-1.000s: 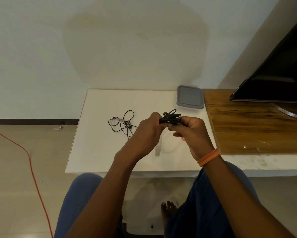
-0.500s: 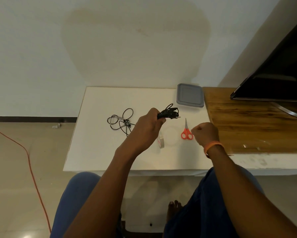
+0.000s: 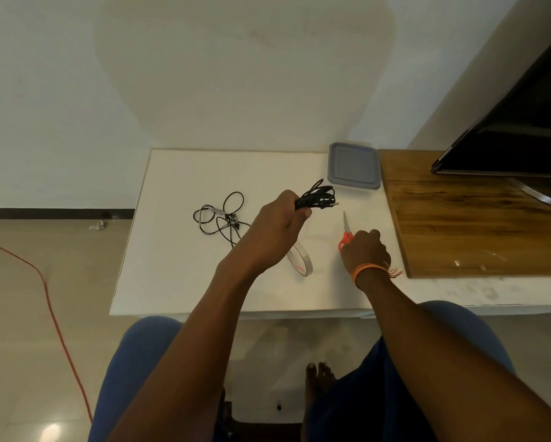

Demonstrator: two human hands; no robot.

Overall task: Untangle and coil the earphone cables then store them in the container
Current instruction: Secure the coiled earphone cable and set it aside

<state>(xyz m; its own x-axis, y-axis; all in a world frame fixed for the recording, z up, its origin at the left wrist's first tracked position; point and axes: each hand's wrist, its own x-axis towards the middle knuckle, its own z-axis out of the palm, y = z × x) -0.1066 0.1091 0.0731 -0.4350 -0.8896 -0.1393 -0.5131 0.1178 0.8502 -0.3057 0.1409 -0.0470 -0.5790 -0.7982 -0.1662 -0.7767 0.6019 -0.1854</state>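
White table (image 3: 178,282) against a pale wall; the right hand (image 3: 363,250) has released the coiled cable (image 3: 317,199) and dropped to the scissors (image 3: 345,231), fingers curled at the handles; actual grasp unclear; the left hand (image 3: 277,228) alone grips the coil above the table; binding likely follows; container (image 3: 353,169) lidded.

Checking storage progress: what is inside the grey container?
Cannot be seen: the grey container sits lidded at the table's far edge. One coiled cable is in the left hand.
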